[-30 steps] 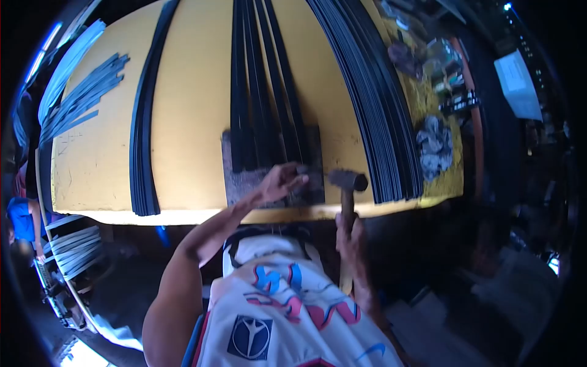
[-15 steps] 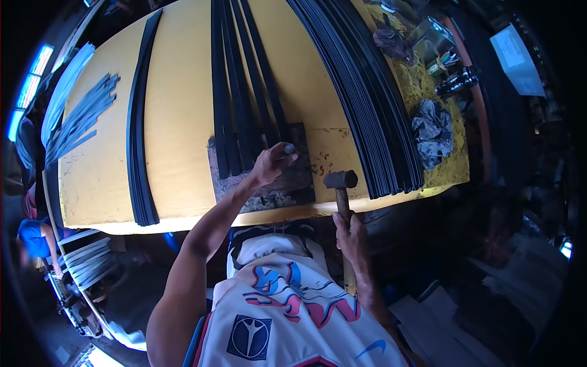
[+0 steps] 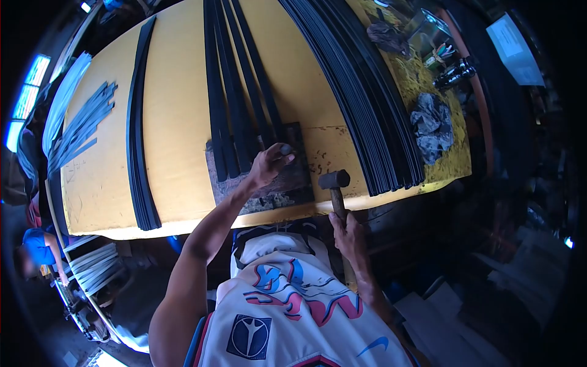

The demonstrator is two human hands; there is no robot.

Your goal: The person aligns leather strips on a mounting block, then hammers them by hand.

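My left hand (image 3: 269,164) is closed around a small metal punch (image 3: 285,148), set upright at the near end of a black strip (image 3: 263,104). Several black strips lie side by side with their near ends on a dark worn block (image 3: 287,183) on the yellow table (image 3: 177,122). My right hand (image 3: 345,229) grips the wooden handle of a hammer (image 3: 334,180). The hammer head hangs just right of the block, near the table's front edge, apart from the punch.
A thick fan of black strips (image 3: 361,104) covers the table's right side. A pair of black strips (image 3: 137,134) lies at the left, grey strips (image 3: 79,125) beyond them. A crumpled rag (image 3: 431,125) and bottles (image 3: 452,73) sit at the far right. A person in blue (image 3: 36,251) stands at lower left.
The view has shifted a little. My left hand with the punch moved up from the block's near part to the strip ends. The hammer stays held to the right.
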